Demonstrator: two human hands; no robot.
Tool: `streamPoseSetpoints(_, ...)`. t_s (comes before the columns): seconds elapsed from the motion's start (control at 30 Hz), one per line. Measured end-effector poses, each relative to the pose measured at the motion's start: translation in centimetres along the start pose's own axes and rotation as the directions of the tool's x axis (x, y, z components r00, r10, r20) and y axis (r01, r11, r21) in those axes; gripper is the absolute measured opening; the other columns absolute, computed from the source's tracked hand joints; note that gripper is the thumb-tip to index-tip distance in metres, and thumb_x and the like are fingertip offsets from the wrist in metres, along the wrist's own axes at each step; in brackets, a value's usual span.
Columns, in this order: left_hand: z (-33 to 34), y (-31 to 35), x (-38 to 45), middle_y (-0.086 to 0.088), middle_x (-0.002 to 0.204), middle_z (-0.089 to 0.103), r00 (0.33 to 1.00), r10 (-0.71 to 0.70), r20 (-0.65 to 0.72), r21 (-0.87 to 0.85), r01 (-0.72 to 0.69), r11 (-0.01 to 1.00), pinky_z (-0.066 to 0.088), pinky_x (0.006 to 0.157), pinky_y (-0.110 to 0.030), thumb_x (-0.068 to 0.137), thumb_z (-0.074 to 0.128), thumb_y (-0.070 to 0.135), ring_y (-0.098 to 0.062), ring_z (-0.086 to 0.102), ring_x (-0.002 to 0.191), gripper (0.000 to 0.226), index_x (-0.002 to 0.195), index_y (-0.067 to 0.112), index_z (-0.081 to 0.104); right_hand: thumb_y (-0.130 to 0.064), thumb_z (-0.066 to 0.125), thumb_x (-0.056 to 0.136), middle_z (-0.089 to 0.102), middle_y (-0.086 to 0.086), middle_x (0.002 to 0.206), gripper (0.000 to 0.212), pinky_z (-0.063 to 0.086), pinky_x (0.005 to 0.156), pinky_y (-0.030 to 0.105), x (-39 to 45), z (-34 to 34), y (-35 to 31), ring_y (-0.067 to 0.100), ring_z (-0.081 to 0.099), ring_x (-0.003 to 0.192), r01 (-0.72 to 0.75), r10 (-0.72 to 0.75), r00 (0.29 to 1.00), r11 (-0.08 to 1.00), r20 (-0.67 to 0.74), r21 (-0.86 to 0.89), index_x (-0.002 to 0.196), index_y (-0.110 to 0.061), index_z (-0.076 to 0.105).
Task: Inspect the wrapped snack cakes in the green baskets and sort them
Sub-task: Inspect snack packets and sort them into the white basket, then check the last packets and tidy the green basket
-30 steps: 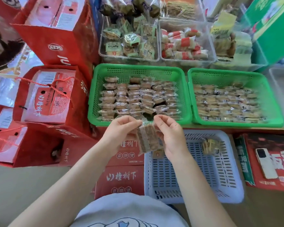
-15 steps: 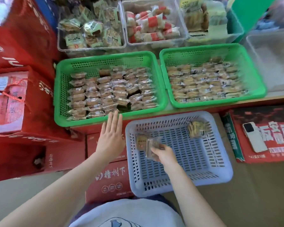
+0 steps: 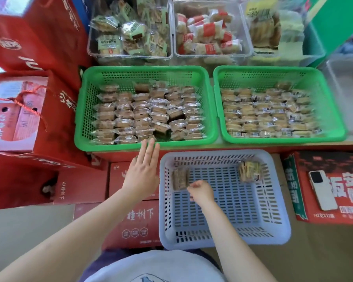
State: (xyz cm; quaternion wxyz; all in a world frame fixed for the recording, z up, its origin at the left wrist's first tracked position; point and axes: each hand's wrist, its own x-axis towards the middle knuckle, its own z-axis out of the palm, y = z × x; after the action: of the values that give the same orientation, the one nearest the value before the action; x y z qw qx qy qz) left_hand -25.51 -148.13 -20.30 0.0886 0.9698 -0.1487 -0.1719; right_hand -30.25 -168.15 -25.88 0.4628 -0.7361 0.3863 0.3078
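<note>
1. Two green baskets, left [image 3: 145, 74] and right [image 3: 273, 73], hold wrapped snack cakes.
2. Left hand [image 3: 143, 171], fingers straight and together, reaches the left basket's near rim.
3. Right hand [image 3: 200, 192], fingers curled and holding nothing, sits inside the pale blue basket [image 3: 277, 226], just beside a wrapped cake [image 3: 179, 178] lying there.

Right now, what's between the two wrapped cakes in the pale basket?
Head view: only bare slotted floor of the pale basket lies between the left cake and the right cake. The right hand sits just below that stretch.

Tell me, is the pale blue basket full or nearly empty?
Nearly empty: the pale blue basket holds only two wrapped cakes, its slotted floor mostly bare.
</note>
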Motion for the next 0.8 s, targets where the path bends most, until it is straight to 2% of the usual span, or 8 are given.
streamPoseSetpoints(0.13, -3.6, -2.1, 0.7, -0.004, 0.167, 0.02, 0.986, -0.061, -0.153, -0.273, 0.017, 0.962, 0.023, 0.123, -0.045, 0.098, 0.055, 0.028, -0.023, 0.018, 0.153, 0.076, 0.161, 0.018, 0.014, -0.015, 0.059, 0.099, 0.066, 0.006, 0.083, 0.005, 0.057, 0.065, 0.036, -3.6, -0.9, -6.3, 0.022, 0.063, 0.066, 0.225, -0.225, 0.973, 0.974, 0.054, 0.008, 0.099, -0.011, 0.061)
streamPoseSetpoints(0.23, -5.1, -7.0, 1.2, -0.01, 0.16, 0.035, 0.939, -0.226, -0.259, -0.29, 0.147, 0.946, 0.022, 0.122, -0.048, 0.098, 0.056, 0.026, -0.026, 0.029, 0.149, 0.062, 0.155, 0.012, 0.034, -0.021, 0.06, 0.098, 0.067, 0.005, 0.08, 0.007, 0.053, 0.06, 0.039, -6.1, 0.0, -12.5, 0.034, 0.066, 0.068, 0.446, -0.442, 0.895, 0.893, 0.067, -0.057, 0.092, -0.017, 0.06)
streamPoseSetpoints(0.37, -4.3, -13.1, -0.3, -0.014, 0.161, 0.032, 0.933, -0.279, -0.226, -0.201, 0.235, 0.951, 0.017, 0.124, -0.046, 0.102, 0.05, 0.033, -0.031, 0.024, 0.151, 0.059, 0.153, 0.008, 0.037, -0.021, 0.06, 0.098, 0.066, 0.004, 0.083, 0.009, 0.057, 0.062, 0.035, -7.0, 3.4, -19.2, 0.022, 0.067, 0.07, 0.588, -0.576, 0.808, 0.8, 0.121, -0.123, 0.089, -0.019, 0.06)
streamPoseSetpoints(0.47, -2.4, -15.6, -3.2, -0.01, 0.167, 0.021, 0.958, -0.194, -0.209, -0.115, 0.173, 0.978, 0.008, 0.126, -0.043, 0.1, 0.051, 0.031, -0.022, 0.01, 0.156, 0.069, 0.159, 0.008, 0.022, -0.022, 0.061, 0.097, 0.065, 0.001, 0.08, 0.01, 0.054, 0.072, 0.039, -6.6, 7.5, -22.4, 0.022, 0.063, 0.073, 0.661, -0.635, 0.75, 0.725, 0.184, -0.192, 0.088, -0.018, 0.062)
streamPoseSetpoints(0.57, -1.3, -17.0, -4.4, -0.003, 0.168, 0.013, 0.968, -0.134, -0.212, -0.075, 0.12, 0.99, 0.002, 0.126, -0.039, 0.094, 0.048, 0.031, -0.012, -0.001, 0.154, 0.077, 0.161, 0.013, 0.012, -0.02, 0.06, 0.097, 0.065, -0.001, 0.092, 0.011, 0.049, 0.077, 0.033, -6.0, 12.0, -24.0, 0.018, 0.06, 0.083, 0.707, -0.643, 0.705, 0.602, 0.3, -0.37, 0.1, -0.013, 0.068)
streamPoseSetpoints(0.67, -1.3, -17.2, -4.3, 0.001, 0.168, 0.002, 0.974, -0.126, -0.188, -0.11, 0.107, 0.988, -0.008, 0.124, -0.036, 0.092, 0.033, 0.039, -0.01, -0.008, 0.154, 0.079, 0.16, 0.016, 0.002, -0.021, 0.062, 0.096, 0.066, 0.005, 0.096, 0.02, 0.047, 0.073, 0.031, -4.7, 14.8, -23.9, 0.026, 0.064, 0.09, 0.634, -0.579, 0.753, 0.513, 0.312, -0.578, 0.108, -0.005, 0.069)
streamPoseSetpoints(0.73, -1.2, -17.3, -4.4, 0.002, 0.167, -0.006, 0.98, -0.11, -0.168, -0.129, 0.088, 0.988, -0.011, 0.124, -0.036, 0.093, 0.042, 0.039, -0.011, -0.013, 0.154, 0.083, 0.161, 0.016, -0.002, -0.021, 0.065, 0.094, 0.07, 0.01, 0.099, 0.021, 0.05, 0.073, 0.032, -3.8, 15.5, -24.1, 0.028, 0.066, 0.092, 0.561, -0.533, 0.802, 0.517, 0.27, -0.646, 0.106, -0.003, 0.07)
streamPoseSetpoints(0.8, -0.9, -17.5, -4.6, -0.001, 0.169, 0.005, 0.975, -0.104, -0.194, -0.148, 0.075, 0.986, -0.006, 0.124, -0.037, 0.089, 0.054, 0.034, -0.014, -0.006, 0.156, 0.088, 0.162, 0.013, 0.01, -0.024, 0.069, 0.092, 0.068, 0.009, 0.092, 0.021, 0.046, 0.067, 0.03, -3.3, 15.8, -24.8, 0.024, 0.063, 0.086, 0.515, -0.476, 0.836, 0.512, 0.273, -0.687, 0.099, -0.004, 0.071)
